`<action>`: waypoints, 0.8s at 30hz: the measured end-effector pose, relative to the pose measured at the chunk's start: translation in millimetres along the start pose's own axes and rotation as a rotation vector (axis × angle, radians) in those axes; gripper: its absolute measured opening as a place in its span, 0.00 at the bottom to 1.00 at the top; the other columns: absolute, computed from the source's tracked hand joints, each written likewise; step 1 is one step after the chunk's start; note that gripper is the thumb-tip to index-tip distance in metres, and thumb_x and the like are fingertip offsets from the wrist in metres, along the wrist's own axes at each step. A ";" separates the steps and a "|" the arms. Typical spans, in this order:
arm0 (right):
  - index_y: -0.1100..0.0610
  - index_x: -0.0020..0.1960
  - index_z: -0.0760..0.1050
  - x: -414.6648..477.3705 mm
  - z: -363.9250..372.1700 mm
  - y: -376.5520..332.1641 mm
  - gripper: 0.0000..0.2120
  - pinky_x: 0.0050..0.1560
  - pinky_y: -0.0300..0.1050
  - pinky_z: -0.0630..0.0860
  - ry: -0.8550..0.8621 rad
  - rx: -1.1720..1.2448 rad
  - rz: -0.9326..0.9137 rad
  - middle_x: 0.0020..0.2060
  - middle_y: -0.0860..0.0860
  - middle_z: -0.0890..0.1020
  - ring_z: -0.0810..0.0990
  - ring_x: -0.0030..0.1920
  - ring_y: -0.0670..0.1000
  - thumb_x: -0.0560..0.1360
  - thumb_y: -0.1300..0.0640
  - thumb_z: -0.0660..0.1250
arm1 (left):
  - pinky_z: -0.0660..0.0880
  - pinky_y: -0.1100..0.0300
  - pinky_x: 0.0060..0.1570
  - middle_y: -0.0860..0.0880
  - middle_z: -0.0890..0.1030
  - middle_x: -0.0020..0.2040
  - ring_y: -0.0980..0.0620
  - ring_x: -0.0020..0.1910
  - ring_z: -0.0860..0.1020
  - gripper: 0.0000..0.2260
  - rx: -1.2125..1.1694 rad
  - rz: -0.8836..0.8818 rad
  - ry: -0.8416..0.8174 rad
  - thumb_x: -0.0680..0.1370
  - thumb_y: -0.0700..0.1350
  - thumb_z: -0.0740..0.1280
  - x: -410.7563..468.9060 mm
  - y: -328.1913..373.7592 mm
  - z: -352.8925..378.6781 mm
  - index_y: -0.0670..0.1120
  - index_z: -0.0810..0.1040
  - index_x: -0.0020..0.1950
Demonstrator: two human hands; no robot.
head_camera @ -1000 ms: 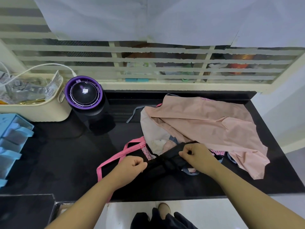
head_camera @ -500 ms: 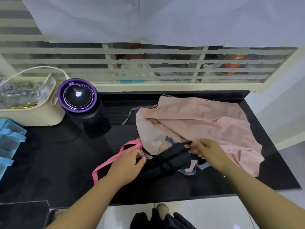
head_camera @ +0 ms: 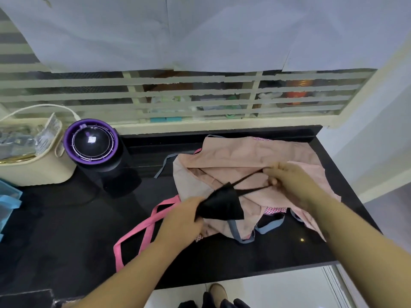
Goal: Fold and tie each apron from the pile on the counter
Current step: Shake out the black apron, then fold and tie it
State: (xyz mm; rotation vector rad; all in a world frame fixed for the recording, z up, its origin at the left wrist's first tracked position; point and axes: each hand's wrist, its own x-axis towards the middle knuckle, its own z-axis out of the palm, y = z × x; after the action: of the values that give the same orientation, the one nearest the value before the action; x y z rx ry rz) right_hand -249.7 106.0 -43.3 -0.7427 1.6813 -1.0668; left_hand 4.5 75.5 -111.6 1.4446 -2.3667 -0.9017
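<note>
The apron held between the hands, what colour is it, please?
The apron is black; head view shows it.

The worktop point(head_camera: 66, 230) has a big bare patch at front left, before the round purple-topped machine point(head_camera: 91, 144); a hand can slide in there from the front edge. A pink strap point(head_camera: 142, 232) lies looped along the patch's right side. The back left is crowded: the machine stands just beside a cream basket point(head_camera: 37, 170), with a blue tray point(head_camera: 10, 200) at the left edge. The pile of pink aprons point(head_camera: 244, 156) fills the right half nearly up to the window bars point(head_camera: 178, 94) (only a thin dark strip is bare behind it). Over the pile's front, the left hand point(head_camera: 182, 218) and right hand point(head_camera: 289, 176) hold a black bundle point(head_camera: 222, 205), blocking the middle. A small bare corner lies at front right.
</note>
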 end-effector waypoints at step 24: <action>0.57 0.50 0.77 -75.8 118.9 -350.0 0.11 0.54 0.46 0.80 -0.496 -0.320 -0.846 0.49 0.56 0.83 0.84 0.48 0.54 0.78 0.69 0.59 | 0.72 0.68 0.56 0.64 0.73 0.58 0.66 0.57 0.73 0.29 -0.369 0.328 0.298 0.72 0.55 0.73 42.8 130.1 -277.0 0.63 0.60 0.66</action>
State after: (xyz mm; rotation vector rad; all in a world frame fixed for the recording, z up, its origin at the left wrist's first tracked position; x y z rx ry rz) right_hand -113.7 -16.5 286.7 -1.8628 1.1047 -1.0305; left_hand 23.4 -25.5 179.8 0.9418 -2.0065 -0.9017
